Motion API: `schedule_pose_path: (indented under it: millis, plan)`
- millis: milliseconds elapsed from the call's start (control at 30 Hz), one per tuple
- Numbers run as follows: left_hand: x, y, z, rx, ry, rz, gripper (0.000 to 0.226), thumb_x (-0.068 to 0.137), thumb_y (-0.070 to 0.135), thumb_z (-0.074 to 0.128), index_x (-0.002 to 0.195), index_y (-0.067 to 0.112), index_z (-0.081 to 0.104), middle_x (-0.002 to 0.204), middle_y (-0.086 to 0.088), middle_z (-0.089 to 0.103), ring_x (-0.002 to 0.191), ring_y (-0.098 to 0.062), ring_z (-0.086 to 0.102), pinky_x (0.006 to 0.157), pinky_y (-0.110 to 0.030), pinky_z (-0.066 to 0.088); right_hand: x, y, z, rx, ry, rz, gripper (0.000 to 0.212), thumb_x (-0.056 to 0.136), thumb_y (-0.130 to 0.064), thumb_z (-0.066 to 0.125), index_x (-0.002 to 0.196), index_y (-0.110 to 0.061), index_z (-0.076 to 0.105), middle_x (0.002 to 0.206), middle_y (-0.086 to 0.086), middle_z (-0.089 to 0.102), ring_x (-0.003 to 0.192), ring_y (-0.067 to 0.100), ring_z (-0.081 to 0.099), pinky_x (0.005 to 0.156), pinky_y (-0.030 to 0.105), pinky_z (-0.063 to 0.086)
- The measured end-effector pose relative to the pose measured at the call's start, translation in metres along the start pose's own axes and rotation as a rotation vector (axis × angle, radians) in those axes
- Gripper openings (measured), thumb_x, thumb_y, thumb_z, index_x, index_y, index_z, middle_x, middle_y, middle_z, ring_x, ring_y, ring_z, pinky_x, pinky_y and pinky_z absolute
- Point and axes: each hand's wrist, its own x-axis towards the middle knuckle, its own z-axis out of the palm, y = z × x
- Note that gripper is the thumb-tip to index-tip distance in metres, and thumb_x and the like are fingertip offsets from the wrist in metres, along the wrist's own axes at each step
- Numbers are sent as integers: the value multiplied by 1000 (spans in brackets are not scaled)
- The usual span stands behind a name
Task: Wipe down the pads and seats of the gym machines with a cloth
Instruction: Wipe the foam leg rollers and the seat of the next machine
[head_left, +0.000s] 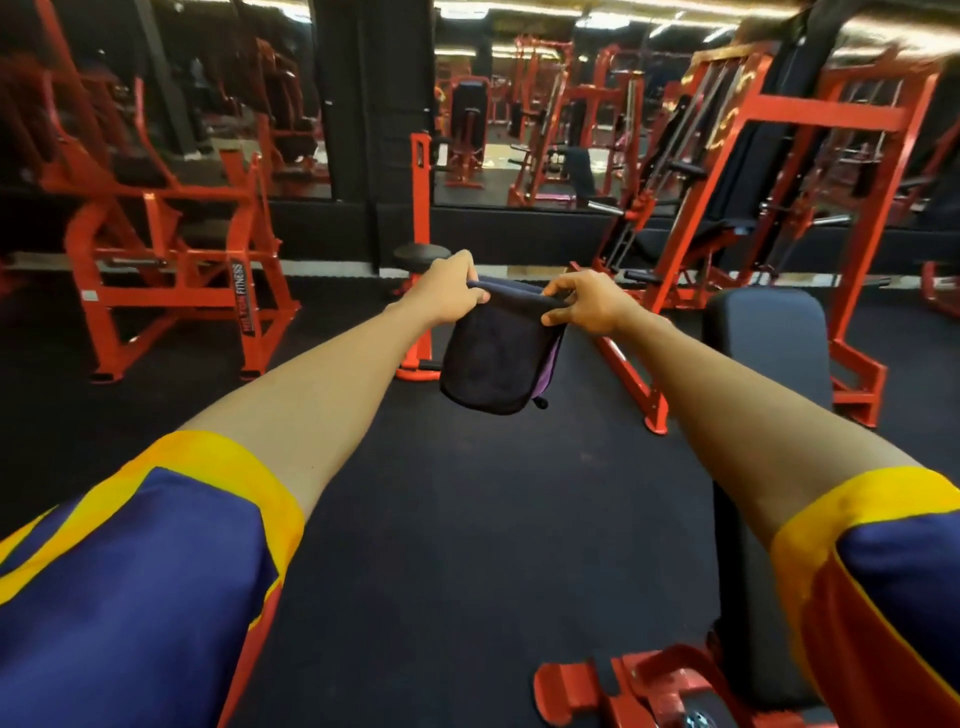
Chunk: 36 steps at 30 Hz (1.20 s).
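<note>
A dark folded cloth (491, 358) with a purple edge hangs in the air in front of me, above the black floor. My left hand (448, 293) pinches its top left corner. My right hand (584, 304) pinches the top right corner, so the top edge is stretched between both hands. A black padded bench pad (769, 343) on a red frame stands just right of my right forearm, running toward me. A small round black seat (418, 254) on a red post sits behind my left hand.
Red-framed gym machines stand on the left (171, 270) and at the right (810, 171). A mirrored wall (540, 119) runs along the back. Black rubber floor (467, 519) spreads between the machines. A red bench base (623, 686) lies at the bottom right.
</note>
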Motion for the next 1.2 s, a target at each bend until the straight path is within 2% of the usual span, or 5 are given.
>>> schedule_pose_path:
  millis: [367,467,700,833,1200]
  plan:
    - [203,31,97,-74,-111,177,23,94,26,70,97,17,50,108,-8,58,94,-26,58,78,-39,46,101,136,-43,-130,151,236,32,81,-18,85,110,-13,73,96,-2,63,91,14,57,79,24,41]
    - [255,56,129,-108,-178,235,23,93,25,71,98,15,51,107,-8,60,92,-24,57,74,-34,40,117,183,-61,-176,188,311,36,79,-21,87,112,-12,74,99,0,64,94,18,60,87,31,49]
    - [369,115,190,-225,-193,328,23,91,25,71,93,17,49,107,-12,64,91,-29,64,74,-37,50,155,267,-112,-175,327,473,32,79,-23,85,109,-20,74,100,-4,64,98,17,61,87,31,47]
    - [437,145,232,-289,-200,371,21,91,25,69,94,17,51,110,-13,64,100,-33,64,88,-44,53,183,314,-139,-205,397,536,26,81,-17,83,105,-15,75,98,0,66,96,18,60,80,26,41]
    - [625,192,324,-428,-314,568,21,93,21,67,96,15,47,108,-13,65,100,-33,63,84,-42,51,277,432,-180,-305,548,707,26,80,-25,85,104,-20,76,95,-2,68,96,22,63,89,34,49]
